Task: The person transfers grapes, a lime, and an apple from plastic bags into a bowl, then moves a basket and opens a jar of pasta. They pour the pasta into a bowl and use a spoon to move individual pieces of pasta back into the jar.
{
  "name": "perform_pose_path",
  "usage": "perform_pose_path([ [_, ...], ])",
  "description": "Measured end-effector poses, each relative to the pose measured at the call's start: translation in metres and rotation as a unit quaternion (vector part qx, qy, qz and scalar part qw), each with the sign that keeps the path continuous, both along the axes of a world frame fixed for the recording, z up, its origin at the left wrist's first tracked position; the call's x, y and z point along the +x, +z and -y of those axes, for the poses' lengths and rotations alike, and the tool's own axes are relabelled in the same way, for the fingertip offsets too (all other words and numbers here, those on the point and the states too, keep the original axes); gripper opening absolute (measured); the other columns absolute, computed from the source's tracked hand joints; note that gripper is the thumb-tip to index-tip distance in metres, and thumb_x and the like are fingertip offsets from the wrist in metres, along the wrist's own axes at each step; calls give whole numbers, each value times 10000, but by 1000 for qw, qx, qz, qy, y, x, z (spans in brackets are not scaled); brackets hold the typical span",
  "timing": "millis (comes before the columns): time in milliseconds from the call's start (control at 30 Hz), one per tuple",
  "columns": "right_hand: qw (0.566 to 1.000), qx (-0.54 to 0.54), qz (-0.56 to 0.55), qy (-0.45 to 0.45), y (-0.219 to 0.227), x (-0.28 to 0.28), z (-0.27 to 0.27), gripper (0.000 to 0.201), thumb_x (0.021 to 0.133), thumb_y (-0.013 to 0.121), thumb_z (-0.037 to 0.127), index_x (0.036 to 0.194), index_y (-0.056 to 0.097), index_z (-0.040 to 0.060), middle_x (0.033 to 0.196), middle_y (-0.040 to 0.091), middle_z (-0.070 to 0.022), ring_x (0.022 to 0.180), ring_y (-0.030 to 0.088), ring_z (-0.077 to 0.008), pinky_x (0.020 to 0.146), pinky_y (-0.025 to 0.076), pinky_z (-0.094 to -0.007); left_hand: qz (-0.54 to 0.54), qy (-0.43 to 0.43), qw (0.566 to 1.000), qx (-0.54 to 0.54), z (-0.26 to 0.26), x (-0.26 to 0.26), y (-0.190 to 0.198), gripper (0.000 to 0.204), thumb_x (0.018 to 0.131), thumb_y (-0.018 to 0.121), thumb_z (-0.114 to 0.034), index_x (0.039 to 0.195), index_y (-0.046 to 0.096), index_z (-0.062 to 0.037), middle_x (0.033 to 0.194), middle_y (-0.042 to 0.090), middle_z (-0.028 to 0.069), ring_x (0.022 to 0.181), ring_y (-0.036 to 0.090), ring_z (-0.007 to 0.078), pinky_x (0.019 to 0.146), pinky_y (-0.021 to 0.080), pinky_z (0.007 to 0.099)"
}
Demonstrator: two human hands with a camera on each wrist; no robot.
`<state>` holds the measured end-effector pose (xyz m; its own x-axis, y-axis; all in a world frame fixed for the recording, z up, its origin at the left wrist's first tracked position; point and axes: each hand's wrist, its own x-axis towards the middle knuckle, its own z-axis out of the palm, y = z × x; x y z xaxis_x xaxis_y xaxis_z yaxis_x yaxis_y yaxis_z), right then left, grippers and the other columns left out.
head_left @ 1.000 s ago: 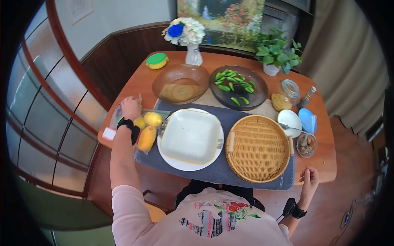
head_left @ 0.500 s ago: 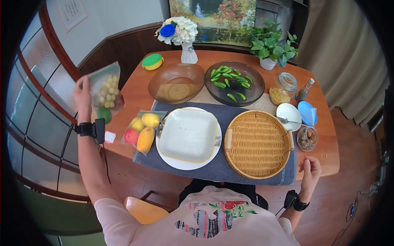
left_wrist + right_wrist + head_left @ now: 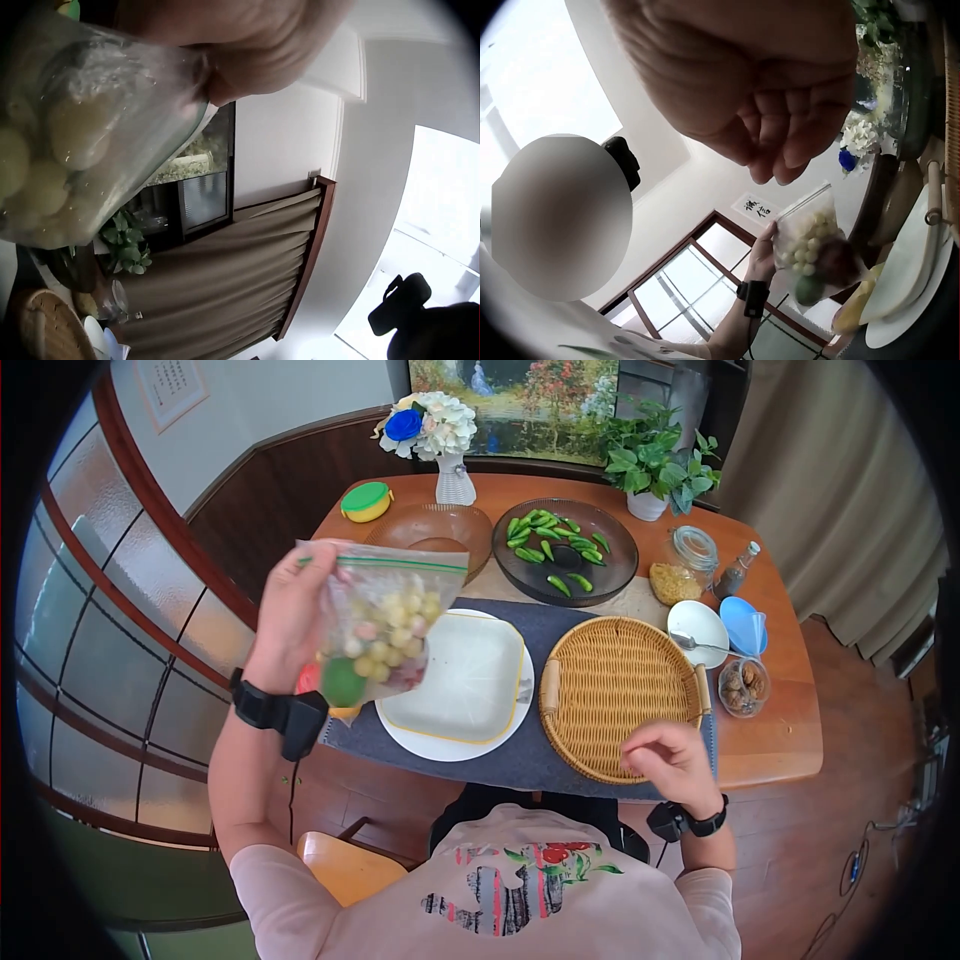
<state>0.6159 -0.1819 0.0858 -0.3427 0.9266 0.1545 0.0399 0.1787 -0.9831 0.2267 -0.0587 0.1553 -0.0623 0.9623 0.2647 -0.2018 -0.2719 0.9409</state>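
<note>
My left hand (image 3: 292, 610) pinches a clear zip bag (image 3: 400, 575) near its top corner and holds it up over the left side of the table. Pale green grapes (image 3: 395, 630), a round green fruit (image 3: 342, 682) and a dark red fruit (image 3: 838, 262) show inside it. The bag hangs partly in front of a square white dish (image 3: 460, 685) on a round white plate (image 3: 440, 748). My right hand (image 3: 675, 760), its fingers loosely bent and holding nothing, hovers by the front rim of a round wicker tray (image 3: 615, 670).
Behind stand a brown glass bowl (image 3: 470, 525) and a dark plate (image 3: 625, 570) with green peppers (image 3: 545, 525). On the right are a pasta jar (image 3: 680, 582), a white bowl (image 3: 705, 622) with a spoon and a walnut jar (image 3: 743, 688). More bagged fruit (image 3: 851, 311) lies mostly hidden behind the raised bag.
My left hand first reached to the table's left edge, then lifted the grape bag and brought it rightward toward the white dish. My right hand moved left and up to the wicker tray.
</note>
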Motion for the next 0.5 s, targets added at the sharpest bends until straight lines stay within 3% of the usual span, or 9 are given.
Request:
perform_pose_path([
  [33, 1000, 1, 1, 0, 2, -7, -2, 68, 819, 570, 7, 874, 606, -11, 796, 619, -58, 699, 599, -97, 618, 470, -206, 17, -20, 999, -19, 0, 6, -5, 158, 891, 496, -105, 955, 595, 1, 884, 608, 57, 730, 524, 97, 728, 439, 242],
  [133, 992, -65, -1, 110, 2, -20, -9, 91, 845, 565, 58, 908, 607, 8, 788, 615, -43, 680, 580, -71, 584, 459, -188, 39, -61, 996, -58, -1, 12, -17, 164, 890, 497, -114, 960, 592, 1, 902, 614, 74, 780, 564, 118, 736, 458, 261],
  [267, 983, -108, -26, 149, 0, -41, -21, 114, 875, 528, 84, 935, 600, 19, 766, 603, -26, 666, 561, -60, 551, 447, -181, 57, -76, 991, -89, 12, 33, -31, 179, 885, 508, -131, 966, 591, 6, 904, 617, 73, 815, 587, 145, 763, 475, 280],
  [367, 965, -162, -83, 191, -13, -58, -35, 163, 903, 492, 125, 1024, 559, 40, 807, 577, -20, 667, 549, -62, 536, 450, -186, 41, -74, 993, -86, 36, 52, -54, 150, 862, 536, -100, 951, 595, 6, 956, 607, 80, 858, 579, 151, 800, 476, 295],
  [433, 913, -293, -237, 156, -26, -72, -42, 222, 918, 468, 160, 1111, 495, 55, 885, 549, -31, 684, 555, -74, 541, 470, -197, -19, -119, 990, -72, 46, 58, -77, 99, 841, 549, -45, 911, 597, 6, 998, 588, 81, 889, 569, 144, 812, 476, 295],
  [500, 892, -337, -258, 152, -41, -79, -51, 264, 920, 470, 201, 1143, 453, 61, 945, 529, -46, 737, 568, -106, 582, 505, -237, -62, -151, 984, -70, 59, 66, -80, 88, 844, 551, -43, 888, 601, 15, 986, 586, 80, 886, 562, 135, 809, 473, 282],
])
